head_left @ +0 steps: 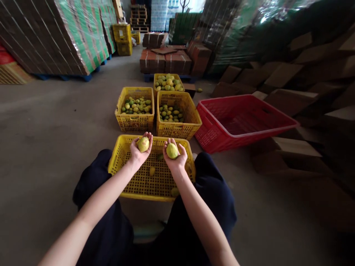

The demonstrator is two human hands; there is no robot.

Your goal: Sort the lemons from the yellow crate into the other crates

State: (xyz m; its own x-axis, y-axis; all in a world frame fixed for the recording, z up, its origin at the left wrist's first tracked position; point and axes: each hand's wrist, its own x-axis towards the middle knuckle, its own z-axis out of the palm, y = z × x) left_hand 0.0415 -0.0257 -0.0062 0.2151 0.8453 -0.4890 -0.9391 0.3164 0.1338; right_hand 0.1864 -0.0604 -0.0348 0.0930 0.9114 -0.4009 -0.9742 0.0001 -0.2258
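My left hand [141,150], palm up, cups a yellow-green lemon [143,144] with brownish marks on its skin. Another yellow-green lemon [172,150] rests in my right hand [177,159], its fingers curled around the fruit. Both hands are above a shallow yellow crate [133,189] between my knees. On the crate's perforated floor lie a small yellow lemon [152,171], a greener fruit [160,157] partly behind my right hand, and one more fruit [174,191] near the front edge, partly covered by my right forearm.
Beyond the crate are a left yellow crate [134,123], a right yellow crate [180,130] and a rear yellow crate [155,78], all holding lemons. A large red basket [213,135] stands to the right, beside cardboard boxes [291,101]. Wrapped pallet stacks [80,33] and bundled cardboard [177,62] stand farther back.
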